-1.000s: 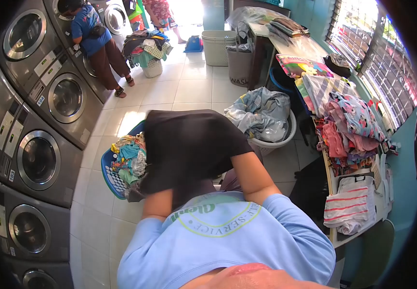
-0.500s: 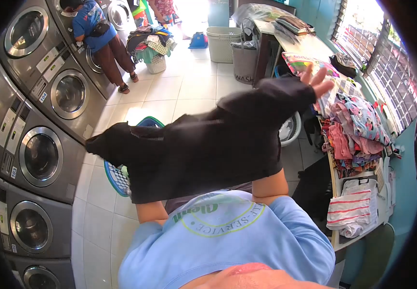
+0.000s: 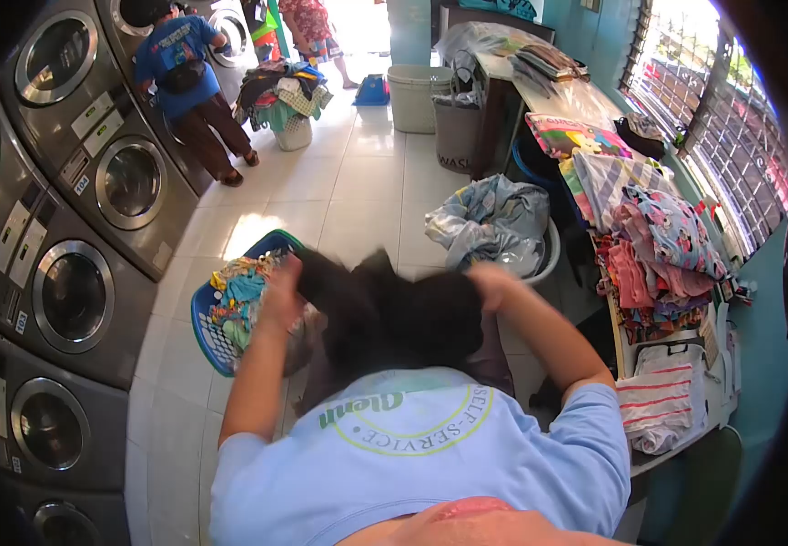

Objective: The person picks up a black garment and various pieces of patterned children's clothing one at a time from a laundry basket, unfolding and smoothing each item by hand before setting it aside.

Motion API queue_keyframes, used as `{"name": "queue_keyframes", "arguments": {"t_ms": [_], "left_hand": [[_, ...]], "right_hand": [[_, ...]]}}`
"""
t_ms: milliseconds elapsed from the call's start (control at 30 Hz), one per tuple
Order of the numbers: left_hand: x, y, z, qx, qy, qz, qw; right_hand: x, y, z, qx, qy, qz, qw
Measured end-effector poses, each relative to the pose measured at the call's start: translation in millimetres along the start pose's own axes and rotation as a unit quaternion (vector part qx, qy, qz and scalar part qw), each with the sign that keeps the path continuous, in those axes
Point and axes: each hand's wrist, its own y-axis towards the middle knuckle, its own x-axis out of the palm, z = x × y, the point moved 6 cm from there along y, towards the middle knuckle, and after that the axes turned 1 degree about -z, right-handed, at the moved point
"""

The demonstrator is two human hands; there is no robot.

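A black garment (image 3: 394, 314) hangs bunched in front of my chest, blurred by motion. My left hand (image 3: 283, 289) grips its left end, above the basket of clothes. At its other end, my right hand (image 3: 492, 286) is closed on the cloth, near the pale bundle. Below my left hand, a blue and green basket (image 3: 205, 329) holds colourful clothes (image 3: 241, 289). To the right of the garment, a white tub (image 3: 553, 250) holds a pale blue-grey bundle (image 3: 494, 223).
Steel machines (image 3: 74, 296) line the left side. A person in blue (image 3: 176, 55) stands there near a heaped laundry basket (image 3: 294, 135). On the right, a long table (image 3: 626, 350) bears folded clothes (image 3: 653, 400). Bins (image 3: 415, 96) stand farther back.
The black garment has dropped and bunched inward from its wide spread. My right hand has come down and inward, from open fingers to a grip. My left hand now shows. The blue-clad person has straightened somewhat.
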Motion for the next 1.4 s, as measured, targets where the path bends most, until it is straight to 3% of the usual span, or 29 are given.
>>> {"name": "queue_keyframes", "arguments": {"t_ms": [33, 67, 100, 133, 167, 200, 367, 433, 567, 667, 733, 800, 900, 1033, 1167, 1233, 1333, 1400], "left_hand": [[18.9, 1.4, 35.3, 0.069, -0.044, 0.026, 0.996], [33.5, 2.4, 59.2, 0.097, -0.081, 0.017, 0.992], [44.2, 2.7, 78.9, 0.125, -0.117, 0.009, 0.985], [53.6, 5.1, 95.1, 0.146, -0.107, 0.005, 0.983], [62.9, 6.1, 108.8, 0.167, -0.096, -0.002, 0.981], [74.8, 5.3, 118.3, 0.170, -0.096, -0.014, 0.981], [122.1, 1.3, 149.7, 0.195, -0.071, -0.105, 0.973], [103.5, 7.0, 155.8, 0.212, -0.073, -0.063, 0.973], [72.2, 14.3, 162.3, 0.218, -0.050, -0.007, 0.975], [84.3, 14.4, 163.6, 0.228, -0.017, 0.004, 0.974], [56.1, 32.9, 156.4, 0.163, 0.000, 0.069, 0.984], [24.9, 55.3, 146.5, 0.086, 0.015, 0.104, 0.991], [-22.3, 75.2, 134.2, 0.042, 0.003, 0.199, 0.979], [-32.0, 75.9, 153.5, 0.154, 0.055, 0.153, 0.975], [-9.6, 29.6, 168.1, 0.204, 0.090, 0.139, 0.965], [-46.2, -0.3, 162.2, 0.240, 0.098, 0.128, 0.957], [-48.3, -55.2, 114.3, 0.107, 0.141, 0.142, 0.974], [-95.7, -91.0, 55.2, 0.007, 0.189, 0.180, 0.965]], "right_hand": [[-15.3, -31.2, -45.1, -0.108, 0.230, 0.046, 0.966], [-35.8, -47.6, -82.5, -0.257, 0.261, -0.071, 0.928], [-1.7, -87.8, -139.3, -0.394, 0.225, -0.229, 0.861], [-34.9, -89.2, -162.3, -0.441, 0.207, -0.139, 0.862], [-17.1, -106.1, -186.5, -0.422, 0.278, -0.223, 0.834], [-17.6, -118.2, -201.3, -0.465, 0.241, -0.212, 0.825], [-19.6, -128.0, -223.9, -0.467, 0.238, -0.174, 0.833], [-38.8, -120.4, -225.1, -0.477, 0.213, -0.123, 0.844], [-51.9, -115.3, -218.8, -0.463, 0.182, -0.040, 0.867], [-53.5, -111.3, -217.0, -0.449, 0.153, 0.018, 0.880], [-63.9, -101.8, -209.2, -0.425, 0.124, 0.085, 0.892], [-88.4, -79.3, -198.8, -0.382, 0.112, 0.104, 0.911], [-123.2, -52.0, -186.7, -0.347, 0.133, 0.099, 0.923], [-122.8, -60.8, -179.5, -0.357, 0.147, 0.104, 0.916], [-103.3, -96.8, -168.2, -0.356, 0.120, 0.083, 0.923], [-89.1, -114.0, -143.8, -0.325, 0.119, 0.085, 0.934], [-119.4, -126.9, -56.1, -0.195, 0.083, 0.167, 0.963], [-107.8, -143.2, -10.9, -0.060, 0.035, 0.224, 0.972]]}}
